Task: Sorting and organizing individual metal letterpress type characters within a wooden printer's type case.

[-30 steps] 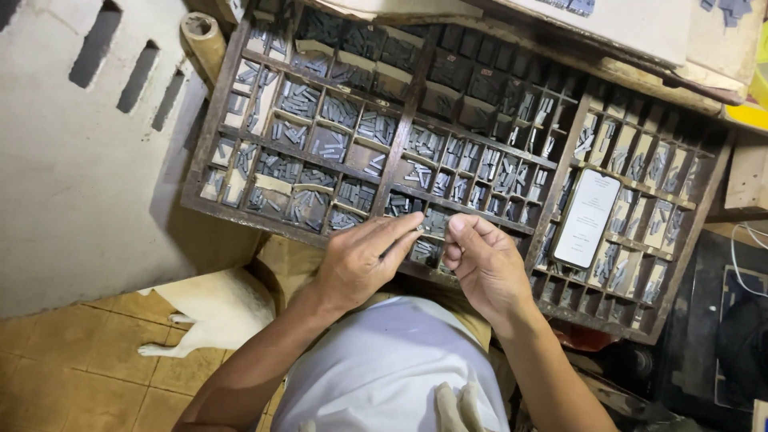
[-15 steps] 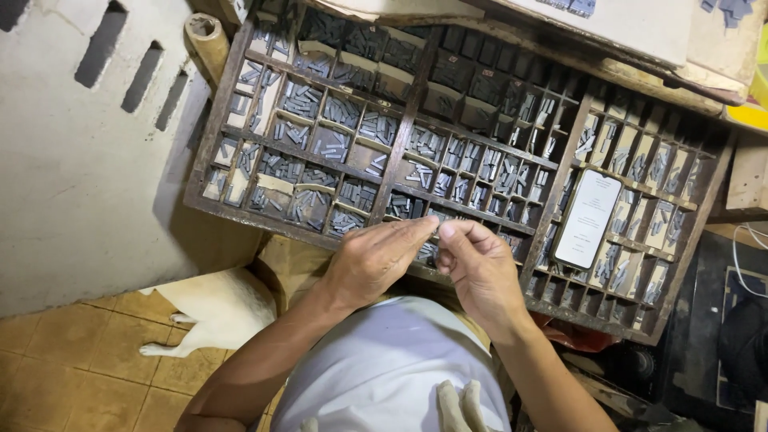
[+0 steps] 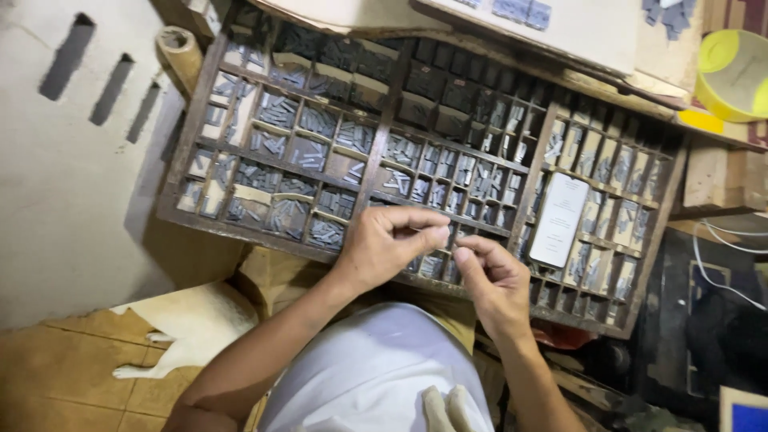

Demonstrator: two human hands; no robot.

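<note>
A wooden type case (image 3: 240, 230) with many small compartments of grey metal type (image 3: 276, 148) lies tilted in front of me. Both hands meet over its near rim, just right of the middle. My left hand (image 3: 388, 246) is curled, its thumb and fingers closed on a slim stack of metal type pieces that is mostly hidden by the fingers. My right hand (image 3: 494, 282) pinches at the left hand's fingertips, touching the same pieces. A white card (image 3: 558, 220) rests on the right-hand compartments.
A white dog (image 3: 192, 318) lies on the tan floor tiles at lower left, beside my white-shirted lap (image 3: 376, 368). A pale wall with slots (image 3: 72, 120) fills the left. At upper right stand a yellow round container (image 3: 732, 72) and boards; cables (image 3: 724, 236) hang at right.
The view has shifted, so the case sits further left and lower. My left hand has curled tighter, and my right hand's fingertips have closed in on it.
</note>
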